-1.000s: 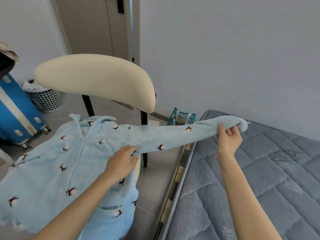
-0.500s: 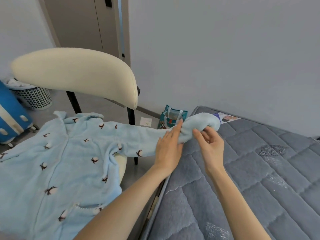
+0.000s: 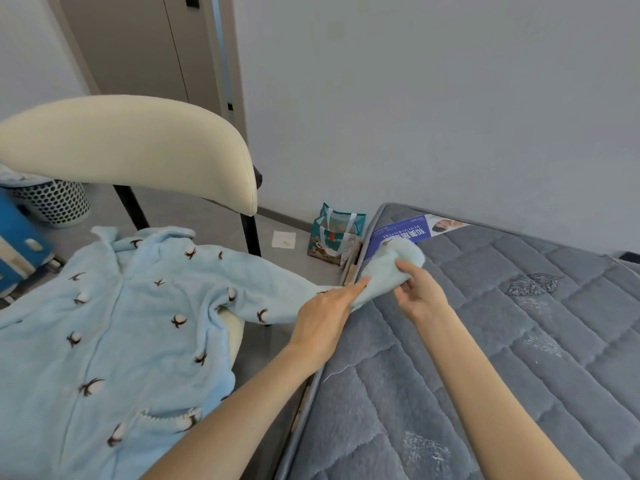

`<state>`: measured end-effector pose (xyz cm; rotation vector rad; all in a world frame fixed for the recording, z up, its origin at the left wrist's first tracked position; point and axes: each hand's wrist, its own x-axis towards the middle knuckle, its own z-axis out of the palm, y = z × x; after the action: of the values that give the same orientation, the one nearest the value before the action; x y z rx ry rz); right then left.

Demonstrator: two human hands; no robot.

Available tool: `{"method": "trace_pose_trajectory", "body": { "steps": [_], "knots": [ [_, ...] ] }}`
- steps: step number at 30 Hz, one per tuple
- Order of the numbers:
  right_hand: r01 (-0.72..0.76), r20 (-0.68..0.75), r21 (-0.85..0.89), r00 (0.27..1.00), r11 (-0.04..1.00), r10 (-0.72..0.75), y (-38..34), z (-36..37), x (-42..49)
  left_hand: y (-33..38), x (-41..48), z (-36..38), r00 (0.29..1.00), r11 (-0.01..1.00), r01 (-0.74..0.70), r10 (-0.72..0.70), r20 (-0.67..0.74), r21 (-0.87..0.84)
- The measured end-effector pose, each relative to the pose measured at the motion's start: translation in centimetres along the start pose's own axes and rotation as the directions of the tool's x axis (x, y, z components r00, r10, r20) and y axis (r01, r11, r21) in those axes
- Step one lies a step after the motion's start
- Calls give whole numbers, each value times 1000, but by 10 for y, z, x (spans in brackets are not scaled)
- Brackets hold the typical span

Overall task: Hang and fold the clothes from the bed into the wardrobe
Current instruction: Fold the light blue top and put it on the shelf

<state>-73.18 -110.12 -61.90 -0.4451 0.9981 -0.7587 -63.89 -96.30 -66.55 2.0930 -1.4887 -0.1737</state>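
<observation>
Fingers [image 3: 403,268] of my right hand [image 3: 420,296] curl in and pinch the soft end of the sleeve [image 3: 391,266]. My thumb is on top and the other fingers tuck under the fluffy cloth. My left hand [image 3: 323,315] lies flat, with its fingers straight and close together, and the tips press on the same sleeve just beside my right hand. I cannot tell if that hand is gripping or only pushing down.

I see the sleeve reach from the chair [image 3: 128,147] across the gap, and its end rests on the corner of the grey bed [image 3: 519,341]. It belongs to a light blue fuzzy top [image 3: 114,327] with small dark and white flower marks. I see the top spread out on the seat of the cream chair, front side up, and its lower part hangs toward me.

Near the sleeve end, a blue label [image 3: 403,232] lies on the bed corner. A small green bag [image 3: 336,237] stands on the floor just beside the bed. A white bin [image 3: 55,202] with holes and a blue suitcase [image 3: 20,247] are far on the left, past the chair. A brown door [image 3: 145,46] is behind the chair.
</observation>
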Motion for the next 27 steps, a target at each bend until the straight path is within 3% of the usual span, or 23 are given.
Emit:
{"method": "trace_pose_trajectory", "body": {
  "steps": [5, 9, 12, 21, 27],
  "knots": [
    [248, 151, 12, 957, 969, -247, 0, 9, -20, -7, 0, -4, 978, 972, 170, -187, -94, -161],
    [429, 331, -262, 881, 864, -337, 33, 46, -41, -31, -13, -21, 979, 952, 184, -199, -38, -246],
    [526, 446, -405, 827, 747, -341, 65, 84, -50, -59, -30, -39, 957, 903, 253, -286, -48, -349],
    [594, 714, -521, 697, 613, -67, 193, 216, -75, -177, -92, -123, 824, 734, 452, -561, -76, -507],
    [535, 718, -621, 681, 573, 143, 277, 284, -78, -247, -117, -151, 738, 635, 471, -664, -121, -613]
  ]
}}
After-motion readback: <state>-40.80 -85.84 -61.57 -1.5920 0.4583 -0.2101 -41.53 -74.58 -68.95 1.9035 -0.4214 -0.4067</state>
